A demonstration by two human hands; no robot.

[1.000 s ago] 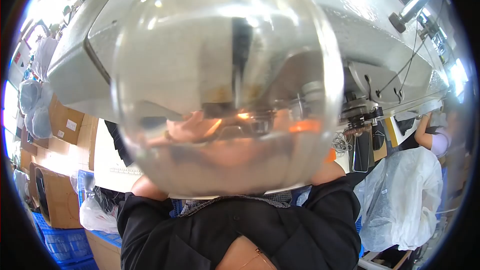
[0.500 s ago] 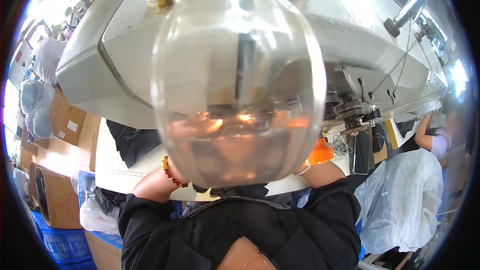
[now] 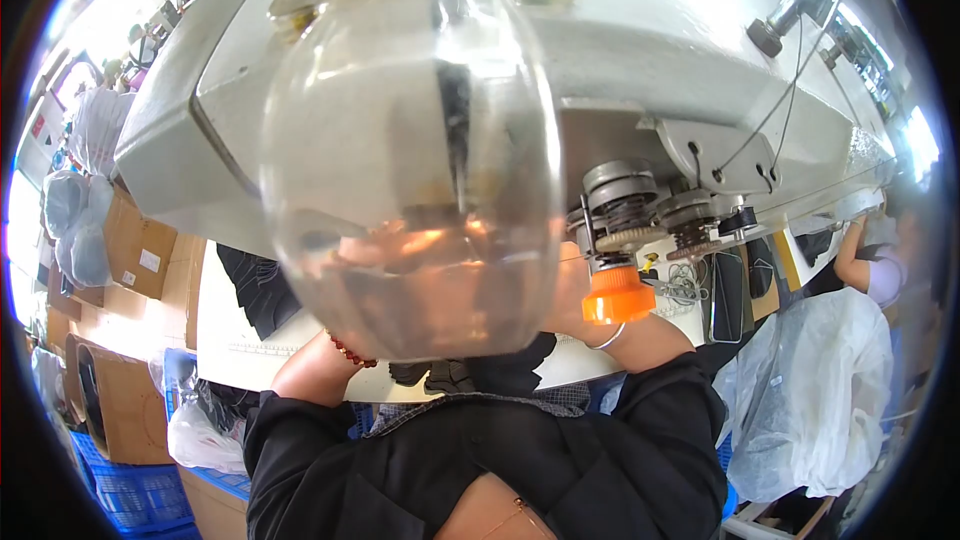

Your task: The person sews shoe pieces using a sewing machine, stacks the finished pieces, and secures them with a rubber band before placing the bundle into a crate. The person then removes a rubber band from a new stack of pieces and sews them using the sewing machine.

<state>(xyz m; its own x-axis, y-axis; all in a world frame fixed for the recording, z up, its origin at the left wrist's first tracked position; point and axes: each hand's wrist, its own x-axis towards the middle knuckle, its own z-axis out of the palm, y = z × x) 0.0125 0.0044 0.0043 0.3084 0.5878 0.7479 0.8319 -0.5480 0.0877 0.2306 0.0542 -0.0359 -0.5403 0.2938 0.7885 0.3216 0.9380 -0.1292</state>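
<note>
A clear plastic guard [image 3: 420, 140] on the grey sewing machine head [image 3: 620, 60] blocks much of my view of both hands. Through it, my left hand [image 3: 375, 250] shows as a blur near the needle area, with a red bead bracelet [image 3: 345, 348] at the wrist. My right hand [image 3: 565, 290] is partly behind the guard, beside the orange knob [image 3: 618, 296]; a silver bangle [image 3: 610, 338] circles that wrist. Black fabric [image 3: 505, 370] lies below the hands at the table's near edge. The fingers of both hands are too blurred or hidden to read.
More black fabric [image 3: 258, 292] lies on the white table [image 3: 225, 340] at left. Tension discs [image 3: 620, 190] and threads are at right. Cardboard boxes [image 3: 125, 390] and blue crates [image 3: 135, 485] stand left; a plastic-wrapped bundle [image 3: 815, 400] and another person's arm [image 3: 850, 260] are right.
My view has shifted, so the guard appears further left and the orange knob and tension discs show more fully. More of the black fabric at the near edge is visible.
</note>
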